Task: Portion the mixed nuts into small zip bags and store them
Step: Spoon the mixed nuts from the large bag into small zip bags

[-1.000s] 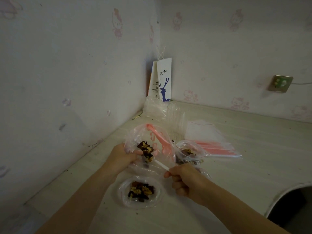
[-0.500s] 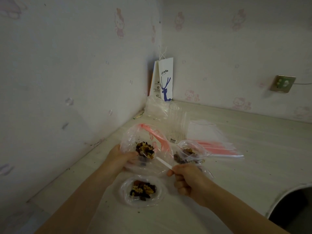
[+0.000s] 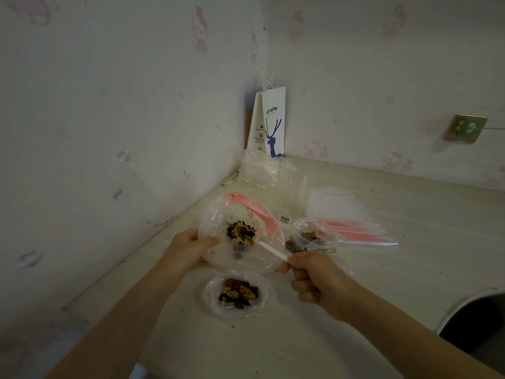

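My left hand [image 3: 188,248] grips the left edge of a clear zip bag [image 3: 262,258] with a pink seal, holding its mouth wide. My right hand [image 3: 314,280] pinches the handle of a clear plastic spoon [image 3: 269,248]. The spoon's bowl, heaped with mixed nuts [image 3: 241,231], is inside the bag's mouth. A few nuts lie in the bag below the spoon. A clear container of mixed nuts [image 3: 237,294] sits on the table just below the bag. Another clear container with nuts [image 3: 314,236] sits to the right of the bag.
A stack of empty pink-sealed zip bags [image 3: 349,214] lies at the right on the pale table [image 3: 410,269]. Clear plastic packaging [image 3: 262,170] and a white paper coffee bag [image 3: 270,121] stand in the wall corner. The table's curved edge [image 3: 464,296] is at the right.
The bag has been tipped lower and opened wider toward me. The loaded spoon has gone deeper into its mouth, and a few nuts have dropped inside.
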